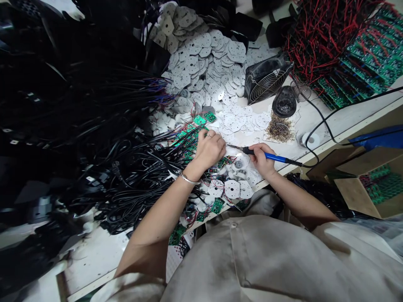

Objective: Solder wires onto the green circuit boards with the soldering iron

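Note:
My right hand [263, 160] grips a blue-handled soldering iron [274, 157], its metal tip pointing left toward my other hand. My left hand [210, 147] is closed, fingers bent down over the work; what they pinch is hidden beneath them. Green circuit boards [189, 144] and black cables [163, 157] lie just left of that hand. Below it sit small boards with red wires and round white parts. White LED-style discs [232, 189] with red wires rest near the table's front edge.
Piled white plates [201, 58] fill the back. A black fan [267, 77] stands beside a dark cup [283, 102] and solder debris [279, 129]. Red-wired boards [374, 54] are stacked at right, above a cardboard box [355, 191]. The iron's cord [325, 126] crosses the table edge.

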### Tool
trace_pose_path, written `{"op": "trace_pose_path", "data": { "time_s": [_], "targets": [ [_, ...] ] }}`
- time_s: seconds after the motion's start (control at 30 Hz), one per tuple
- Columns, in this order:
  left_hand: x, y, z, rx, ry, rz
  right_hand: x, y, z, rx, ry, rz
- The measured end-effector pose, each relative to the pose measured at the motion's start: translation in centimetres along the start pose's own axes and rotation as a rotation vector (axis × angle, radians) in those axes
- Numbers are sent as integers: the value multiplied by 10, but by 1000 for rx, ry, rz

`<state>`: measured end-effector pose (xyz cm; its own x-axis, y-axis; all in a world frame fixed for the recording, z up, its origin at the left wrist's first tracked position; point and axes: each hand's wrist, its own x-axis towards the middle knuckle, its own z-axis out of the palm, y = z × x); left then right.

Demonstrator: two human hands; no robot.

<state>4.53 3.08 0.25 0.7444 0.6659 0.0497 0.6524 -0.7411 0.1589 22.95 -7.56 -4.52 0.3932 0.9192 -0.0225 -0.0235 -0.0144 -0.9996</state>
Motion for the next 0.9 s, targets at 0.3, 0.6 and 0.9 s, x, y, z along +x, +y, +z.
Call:
{"op": "trace_pose_path", "data": {
  "time_s": [0.3, 0.6, 0.9],
  "targets": [
    [0, 2, -2, -22, -28, -21, 1, -1, 0, 1, -41, -4],
    [0, 2, 0, -15, -1, -23, 1, 3, 2, -46, -59, -36],
    [0, 3, -1, 13, -18, -26, 2, 4, 0, -40, -45, -49]
  ]
}}
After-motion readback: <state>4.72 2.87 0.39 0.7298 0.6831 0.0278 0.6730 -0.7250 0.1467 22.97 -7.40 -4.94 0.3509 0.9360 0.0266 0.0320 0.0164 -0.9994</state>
